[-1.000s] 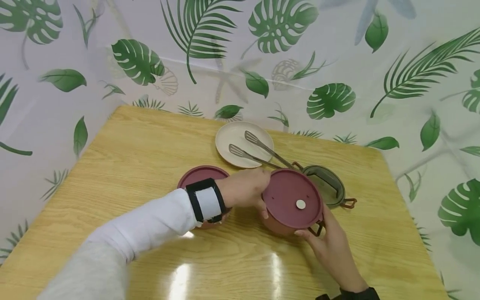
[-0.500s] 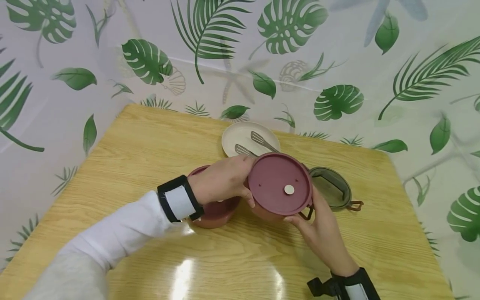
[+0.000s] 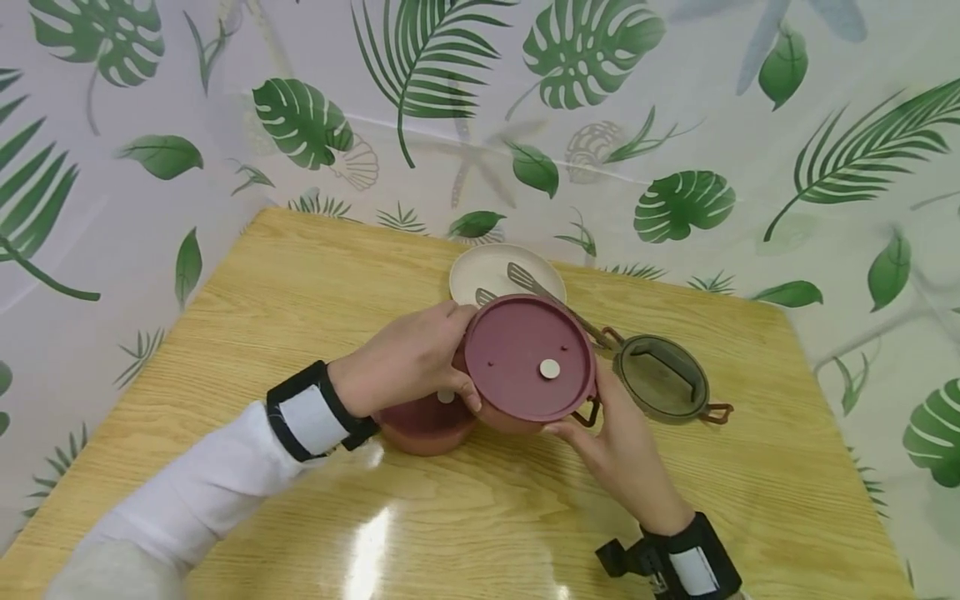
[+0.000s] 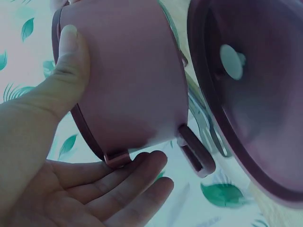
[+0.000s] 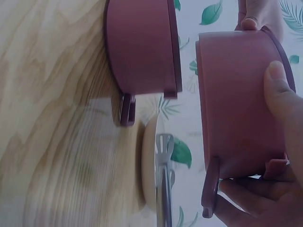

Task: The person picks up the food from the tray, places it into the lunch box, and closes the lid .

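Note:
Both hands hold a dark red lidded pot (image 3: 528,358) up off the table. My left hand (image 3: 411,358) grips its left side, thumb along the near wall. Gripping the right side is my right hand (image 3: 621,446), thumb on the wall and fingers by the loop handle (image 5: 211,188). A pale round knob (image 3: 550,368) sits on its flat lid. A second dark red pot (image 3: 427,437) stands on the table to the left, partly hidden by the left hand. In the right wrist view, the held pot's base is higher than the second pot's lid.
At the back, a cream plate (image 3: 468,267) carries two slotted turners (image 3: 522,277). Right of it lies a dark green oval pan (image 3: 663,379) with brown handles. A leaf-patterned cloth (image 3: 300,50) hangs behind the wooden table (image 3: 300,267).
The held pot has moved left and upward in the head view, toward the second pot, with both hands still on it. The dark green pan is less covered now.

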`<action>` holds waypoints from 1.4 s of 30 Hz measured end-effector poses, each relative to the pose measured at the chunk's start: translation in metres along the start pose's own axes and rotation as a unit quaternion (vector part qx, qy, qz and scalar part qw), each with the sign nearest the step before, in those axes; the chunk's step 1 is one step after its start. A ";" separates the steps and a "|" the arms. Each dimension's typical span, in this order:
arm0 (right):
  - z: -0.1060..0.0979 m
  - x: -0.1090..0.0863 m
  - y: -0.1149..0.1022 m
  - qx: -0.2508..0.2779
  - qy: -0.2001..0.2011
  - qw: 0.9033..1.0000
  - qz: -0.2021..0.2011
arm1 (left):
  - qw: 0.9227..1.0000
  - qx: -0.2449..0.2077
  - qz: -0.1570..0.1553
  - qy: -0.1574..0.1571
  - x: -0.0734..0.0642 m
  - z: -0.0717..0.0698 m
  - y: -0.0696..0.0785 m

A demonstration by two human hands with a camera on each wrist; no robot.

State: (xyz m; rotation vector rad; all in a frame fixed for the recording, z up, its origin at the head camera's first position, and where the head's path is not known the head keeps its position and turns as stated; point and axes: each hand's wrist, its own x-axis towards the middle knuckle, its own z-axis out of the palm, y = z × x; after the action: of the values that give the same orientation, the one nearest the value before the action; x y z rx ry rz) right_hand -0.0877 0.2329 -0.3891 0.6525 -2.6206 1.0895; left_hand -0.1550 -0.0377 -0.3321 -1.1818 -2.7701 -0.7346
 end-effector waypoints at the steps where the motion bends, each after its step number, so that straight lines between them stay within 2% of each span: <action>1: 0.003 0.003 -0.001 0.007 -0.005 1.000 -0.006 | 1.000 0.003 -0.004 0.004 -0.004 -0.001 -0.002; 9: 0.024 0.023 -0.011 0.022 -0.046 0.997 -0.061 | 0.997 -0.006 -0.065 0.027 -0.044 -0.004 -0.014; 14: 0.034 0.033 -0.011 0.052 -0.082 0.991 -0.093 | 0.993 -0.028 -0.107 0.050 -0.063 0.002 -0.020; 19: 0.038 0.045 -0.008 0.076 -0.117 0.985 -0.096 | 0.982 -0.095 -0.151 0.063 -0.078 0.014 -0.028; 25: 0.043 0.066 -0.006 0.098 -0.168 0.977 -0.092 | 0.966 -0.162 -0.179 0.092 -0.100 0.030 -0.045; 28: 0.042 0.072 -0.014 0.108 -0.186 0.973 -0.089 | 0.959 -0.197 -0.186 0.089 -0.103 0.037 -0.053; 30: 0.040 0.074 -0.021 0.116 -0.194 0.971 -0.083 | 0.957 -0.209 -0.184 0.080 -0.102 0.041 -0.058; 33: 0.038 0.074 -0.027 0.117 -0.199 0.971 -0.066 | 0.959 -0.204 -0.183 0.070 -0.100 0.047 -0.063; 37: 0.046 0.070 -0.014 0.108 -0.206 0.971 -0.057 | 0.965 -0.184 -0.172 0.070 -0.102 0.053 -0.065; 40: 0.056 0.068 0.003 0.095 -0.218 0.969 -0.062 | 0.973 -0.146 -0.163 0.075 -0.107 0.059 -0.063; 42: 0.061 0.068 0.014 0.083 -0.225 0.968 -0.073 | 0.977 -0.105 -0.166 0.087 -0.110 0.061 -0.061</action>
State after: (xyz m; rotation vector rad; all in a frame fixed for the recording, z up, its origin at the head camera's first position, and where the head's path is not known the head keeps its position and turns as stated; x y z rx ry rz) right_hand -0.1563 0.1771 -0.4150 1.2392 -2.7986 1.2468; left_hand -0.1108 -0.1212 -0.4356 -0.6368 -2.8224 -1.1232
